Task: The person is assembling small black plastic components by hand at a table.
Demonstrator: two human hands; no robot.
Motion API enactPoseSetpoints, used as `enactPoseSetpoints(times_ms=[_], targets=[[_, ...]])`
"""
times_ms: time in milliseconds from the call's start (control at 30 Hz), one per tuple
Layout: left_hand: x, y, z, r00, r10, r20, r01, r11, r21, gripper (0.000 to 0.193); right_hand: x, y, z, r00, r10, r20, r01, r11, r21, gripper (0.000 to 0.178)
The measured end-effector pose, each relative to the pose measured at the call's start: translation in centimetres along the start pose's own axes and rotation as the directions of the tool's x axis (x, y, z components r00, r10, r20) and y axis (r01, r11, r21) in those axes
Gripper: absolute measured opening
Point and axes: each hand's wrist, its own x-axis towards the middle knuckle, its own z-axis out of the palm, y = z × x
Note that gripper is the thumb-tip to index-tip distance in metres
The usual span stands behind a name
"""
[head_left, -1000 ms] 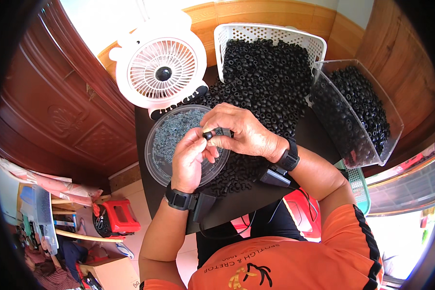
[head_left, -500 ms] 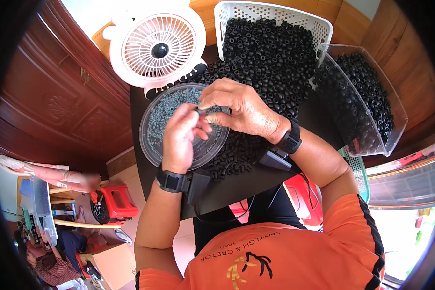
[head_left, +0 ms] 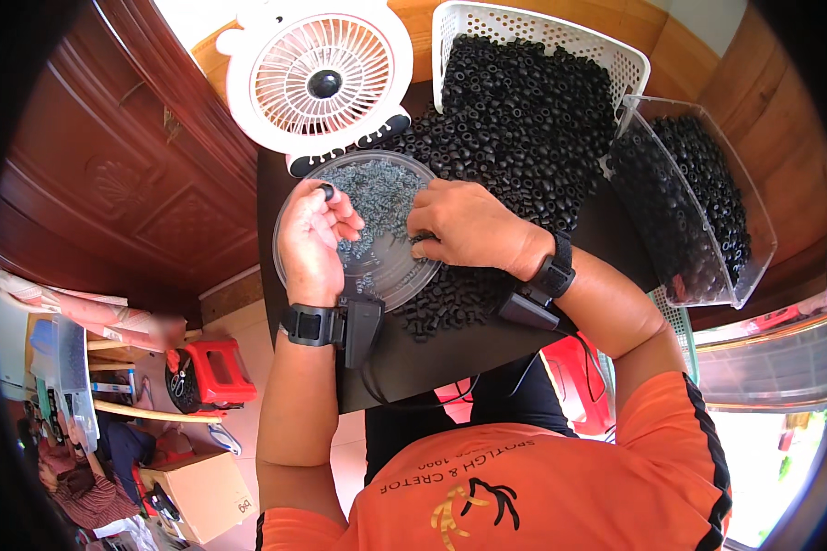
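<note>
My left hand is palm up over the left side of a round clear plastic tray. Between its thumb and fingertip it pinches a small black ring-shaped part; the other fingers curl loosely. My right hand, back upward, is at the tray's right edge with thumb and fingers bent together. Something dark shows at those fingertips, too hidden to name. Many tiny bluish clear pieces lie scattered in the tray. Short black tubular pieces are heaped beside its lower right rim.
Black ring-shaped parts spill from a white perforated basket onto the dark table. A clear bin of similar parts stands right. A white fan stands behind the tray. Another person is at the far lower left.
My hands have come apart from above the tray. The left went left, keeping the black ring-shaped part; the right moved down to the tray's right edge. The whole view has shifted slightly.
</note>
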Motion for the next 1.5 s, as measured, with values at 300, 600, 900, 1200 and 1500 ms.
enactPoseSetpoints(times_ms=[300,600,900,1200,1500], targets=[[0.0,-0.9,0.8,0.985,-0.097,0.141,0.088,0.993,0.073,0.02,0.5,0.3,1.1,0.999,-0.036,-0.004,0.036,0.998,-0.061,0.009],[-0.9,-1.0,2.4,0.948,-0.228,0.223,0.192,0.967,0.17,0.022,0.9,1.5,-0.6,0.919,0.393,-0.044,-0.264,0.694,0.67,0.015],[-1.8,-1.0,3.8,0.919,-0.262,0.295,0.223,0.962,0.159,0.022,0.7,1.2,-0.5,0.942,0.325,-0.081,-0.037,0.343,0.939,0.018],[-1.8,-1.2,3.9,0.93,-0.19,0.314,0.183,0.982,0.051,0.024,0.9,0.4,-0.3,0.934,0.277,-0.224,0.102,0.394,0.914,0.01],[-2.0,-1.2,3.1,0.958,-0.123,0.26,0.147,0.986,-0.075,0.025,0.3,0.1,-4.0,0.913,-0.08,-0.399,0.091,0.996,0.008,0.023]])
